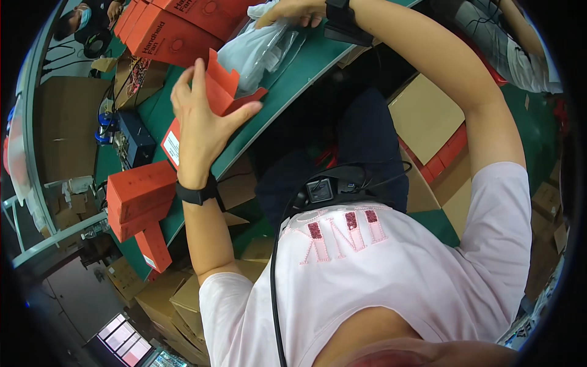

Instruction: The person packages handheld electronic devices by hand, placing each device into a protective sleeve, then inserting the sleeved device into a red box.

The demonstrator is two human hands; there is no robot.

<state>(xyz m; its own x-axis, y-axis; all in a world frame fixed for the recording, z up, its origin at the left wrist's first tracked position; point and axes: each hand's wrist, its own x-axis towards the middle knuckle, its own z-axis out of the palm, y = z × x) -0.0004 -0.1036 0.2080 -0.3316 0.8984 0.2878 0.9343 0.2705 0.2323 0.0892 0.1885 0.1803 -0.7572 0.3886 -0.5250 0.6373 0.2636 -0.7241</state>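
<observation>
An orange-red carton (221, 82) with its end flaps raised lies on the green table. My left hand (205, 119) wraps round its open end, thumb on the near side and fingers on the far side. Just beyond the flaps is a clear plastic bag (260, 55) with something pale blue-white inside. At the top edge of the view my right hand (292, 13) grips the far end of that bag; its fingertips are partly cut off. What the carton holds inside is hidden from me.
Stacked orange-red cartons (177, 37) stand beyond my left hand. More closed cartons (140, 196) sit at the table's left end, near a dark metal box (134, 139). A brown cardboard box (428, 110) with orange-red cartons stands right of my lap. Another person (85, 21) is at far left.
</observation>
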